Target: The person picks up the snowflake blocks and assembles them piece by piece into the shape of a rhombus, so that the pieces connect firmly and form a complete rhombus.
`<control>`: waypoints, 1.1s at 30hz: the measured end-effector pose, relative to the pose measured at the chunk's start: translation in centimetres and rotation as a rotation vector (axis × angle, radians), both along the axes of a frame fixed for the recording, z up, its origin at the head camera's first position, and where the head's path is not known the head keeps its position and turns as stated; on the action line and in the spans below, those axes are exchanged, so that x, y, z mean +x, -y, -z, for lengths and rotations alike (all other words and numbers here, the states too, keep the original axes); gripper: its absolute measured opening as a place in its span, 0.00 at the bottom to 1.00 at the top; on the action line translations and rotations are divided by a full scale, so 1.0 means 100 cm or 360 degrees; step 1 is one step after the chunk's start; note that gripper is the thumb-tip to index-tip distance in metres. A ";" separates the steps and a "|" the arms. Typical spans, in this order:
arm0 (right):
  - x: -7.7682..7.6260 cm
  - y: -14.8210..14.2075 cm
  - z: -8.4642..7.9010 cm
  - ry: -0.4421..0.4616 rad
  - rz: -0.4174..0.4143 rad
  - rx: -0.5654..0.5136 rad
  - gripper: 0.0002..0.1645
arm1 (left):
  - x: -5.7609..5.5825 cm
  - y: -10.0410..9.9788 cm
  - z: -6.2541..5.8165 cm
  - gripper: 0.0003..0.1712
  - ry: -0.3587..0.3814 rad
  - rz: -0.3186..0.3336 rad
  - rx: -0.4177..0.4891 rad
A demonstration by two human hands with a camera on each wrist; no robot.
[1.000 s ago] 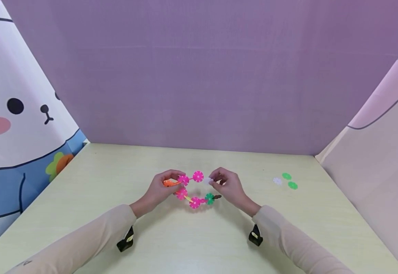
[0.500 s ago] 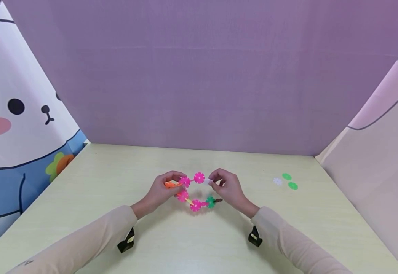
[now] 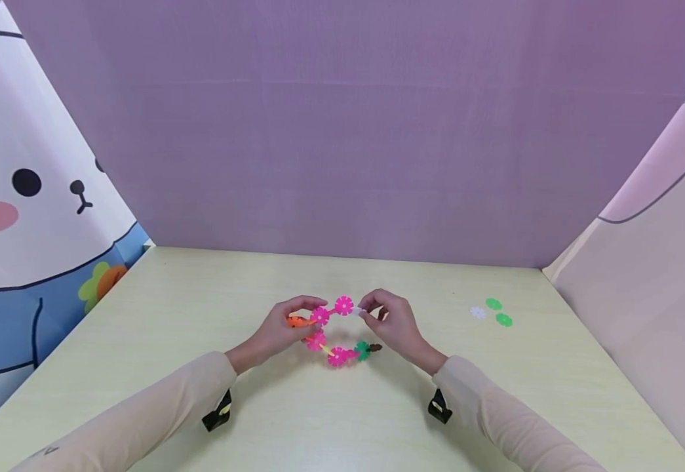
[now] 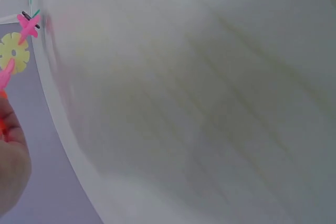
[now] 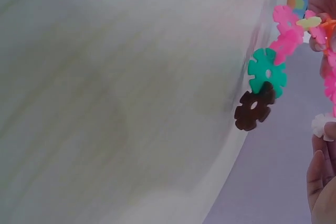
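A curved chain of interlocking snowflake discs hangs between the hands over the table. My left hand [image 3: 280, 331] grips its left side around the orange discs [image 3: 299, 321], with a pink disc [image 3: 320, 316] at the fingertips. Thumb and fingers of my right hand [image 3: 392, 318] pinch a white disc [image 5: 323, 126] at the edge of the pink disc [image 3: 344, 305] ending the upper branch. The lower branch runs through pink and yellow discs [image 4: 14, 53] to a green disc [image 5: 266, 72] and a brown disc [image 5: 254, 107] at its free end. Fingers partly hide the orange and white discs.
On the right of the table [image 3: 342, 419] lie a loose white disc [image 3: 478, 312] and two light green discs [image 3: 493, 303]. A purple panel [image 3: 342, 131] stands behind the table, with printed cloth [image 3: 35, 229] along the left.
The pink end disc has shifted slightly right, closing the small gap to the white disc in my right hand. My left hand has moved a little right with the chain.
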State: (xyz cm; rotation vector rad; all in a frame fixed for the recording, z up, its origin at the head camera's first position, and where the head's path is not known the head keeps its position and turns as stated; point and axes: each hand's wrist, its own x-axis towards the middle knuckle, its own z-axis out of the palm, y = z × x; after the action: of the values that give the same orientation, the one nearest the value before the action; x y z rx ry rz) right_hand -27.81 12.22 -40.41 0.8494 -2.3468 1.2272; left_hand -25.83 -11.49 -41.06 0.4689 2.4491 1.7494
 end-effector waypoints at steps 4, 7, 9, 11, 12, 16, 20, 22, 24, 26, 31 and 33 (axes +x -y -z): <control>-0.001 -0.001 0.000 -0.0006 -0.0001 0.0003 0.07 | -0.001 -0.001 0.000 0.25 -0.0013 0.0013 -0.0037; -0.001 -0.001 0.000 -0.0003 -0.0003 0.0009 0.07 | -0.002 -0.001 0.001 0.24 -0.0045 0.0037 -0.0073; 0.000 -0.001 -0.001 0.0012 -0.0003 0.0010 0.07 | -0.003 -0.001 0.003 0.24 -0.0076 0.0055 -0.0091; 0.000 0.000 -0.001 0.0028 -0.0007 0.0009 0.07 | -0.004 0.000 0.004 0.23 -0.0119 0.0073 -0.0110; 0.001 0.000 -0.001 0.0038 -0.0007 0.0010 0.07 | -0.004 -0.001 0.004 0.23 -0.0134 0.0075 -0.0118; 0.001 0.001 -0.001 0.0052 -0.0022 0.0007 0.07 | -0.005 -0.002 0.004 0.23 -0.0187 0.0069 -0.0146; 0.000 0.002 -0.001 0.0038 -0.0032 0.0016 0.06 | -0.006 -0.004 0.004 0.22 -0.0219 0.0024 -0.0179; -0.001 0.002 0.000 0.0027 -0.0031 0.0025 0.06 | -0.007 -0.004 0.005 0.22 -0.0230 -0.0008 -0.0198; -0.001 0.003 0.001 0.0022 -0.0031 0.0033 0.06 | -0.006 -0.005 0.005 0.21 -0.0246 -0.0026 -0.0210; -0.002 0.004 0.001 0.0021 -0.0030 0.0038 0.06 | -0.006 -0.006 0.005 0.21 -0.0262 -0.0033 -0.0213; -0.003 0.005 0.002 0.0015 -0.0026 0.0040 0.06 | -0.006 -0.007 0.007 0.21 -0.0307 -0.0003 -0.0209; -0.004 0.004 0.002 0.0008 -0.0024 0.0038 0.06 | -0.006 -0.007 0.006 0.21 -0.0307 0.0007 -0.0211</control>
State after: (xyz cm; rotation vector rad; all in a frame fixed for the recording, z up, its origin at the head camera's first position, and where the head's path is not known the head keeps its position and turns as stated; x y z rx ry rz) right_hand -28.19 11.77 -40.65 0.8739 -2.3677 1.2109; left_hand -26.45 -10.75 -41.70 0.6568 2.6700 1.5947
